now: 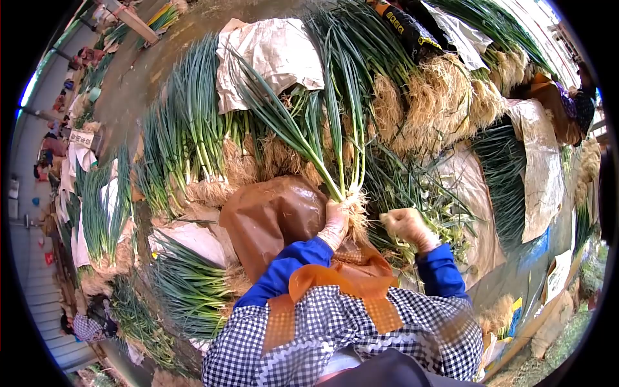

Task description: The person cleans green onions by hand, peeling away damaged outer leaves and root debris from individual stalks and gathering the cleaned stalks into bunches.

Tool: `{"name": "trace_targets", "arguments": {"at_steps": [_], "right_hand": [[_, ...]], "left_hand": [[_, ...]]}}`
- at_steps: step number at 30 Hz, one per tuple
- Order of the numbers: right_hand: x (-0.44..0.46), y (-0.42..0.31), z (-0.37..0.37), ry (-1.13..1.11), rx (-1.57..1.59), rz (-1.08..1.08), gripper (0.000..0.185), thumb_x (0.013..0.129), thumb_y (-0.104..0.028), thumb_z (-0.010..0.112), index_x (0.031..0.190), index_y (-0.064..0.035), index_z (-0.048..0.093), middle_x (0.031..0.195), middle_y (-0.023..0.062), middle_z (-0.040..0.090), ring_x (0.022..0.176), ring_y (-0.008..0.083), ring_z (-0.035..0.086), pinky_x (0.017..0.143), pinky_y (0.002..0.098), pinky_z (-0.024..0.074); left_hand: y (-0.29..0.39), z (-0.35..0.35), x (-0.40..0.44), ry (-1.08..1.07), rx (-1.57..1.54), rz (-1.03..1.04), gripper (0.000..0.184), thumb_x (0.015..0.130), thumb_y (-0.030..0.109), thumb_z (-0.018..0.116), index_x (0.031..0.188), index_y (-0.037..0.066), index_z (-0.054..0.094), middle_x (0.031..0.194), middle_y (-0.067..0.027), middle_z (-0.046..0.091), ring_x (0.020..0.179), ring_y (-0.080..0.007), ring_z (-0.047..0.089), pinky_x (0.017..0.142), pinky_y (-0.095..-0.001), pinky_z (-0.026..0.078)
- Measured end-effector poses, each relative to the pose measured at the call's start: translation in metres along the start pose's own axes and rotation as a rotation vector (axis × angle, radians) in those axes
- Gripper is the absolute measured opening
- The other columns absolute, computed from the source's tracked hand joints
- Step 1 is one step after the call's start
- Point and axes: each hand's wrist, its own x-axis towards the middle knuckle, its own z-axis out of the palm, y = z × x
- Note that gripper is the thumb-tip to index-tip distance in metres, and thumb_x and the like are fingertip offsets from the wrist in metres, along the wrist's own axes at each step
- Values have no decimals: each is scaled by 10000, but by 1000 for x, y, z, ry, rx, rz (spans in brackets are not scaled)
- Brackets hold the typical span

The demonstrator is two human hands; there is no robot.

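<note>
My left hand (336, 222) is wrapped round a few green onions (330, 164) near their root end. Their stems fan up and away from me, with pale stringy roots hanging beside my fingers. To the right, my right hand (411, 227) is curled closed, apart from the onions. What it holds, if anything, is hidden. Beneath it lies a heap of stripped green leaves (438, 213). A brown apron (277, 209) covers my lap just left of the held onions.
Rows of green onions (193, 122) with bushy roots stand ahead, partly under a pale sheet (267, 58). Another onion pile (190, 287) lies at my left. Rooted bundles (438, 103) fill the far right. A covered stack (506, 180) sits right. Other people work along the edges.
</note>
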Motion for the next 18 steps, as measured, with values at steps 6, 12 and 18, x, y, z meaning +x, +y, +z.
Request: {"name": "trace_targets", "arguments": {"at_steps": [6,12,18], "right_hand": [[72,40,33,0,841,206,307,914,-337,467,950,-67,610,774,18,591,675,125,526,621,271,445],[98,-23,84,85,1038,-306,240,919,-198,456,1076,-26,514,865,33,554,677,131,537,550,253,457],[118,-35,73,272,826,4,234,905,-257,520,900,-28,571,759,44,613,615,134,537,555,277,443]], "left_hand": [[9,1,-7,-100,-201,-216,201,810,82,609,990,-7,623,835,-49,634,710,-149,610,646,-263,501],[27,-12,-23,-173,-141,-87,180,829,101,588,981,12,624,878,-60,643,768,-162,605,713,-294,497],[8,-20,6,-109,-10,85,352,799,41,625,1141,33,542,1032,-39,595,920,-124,542,798,-252,454]]}}
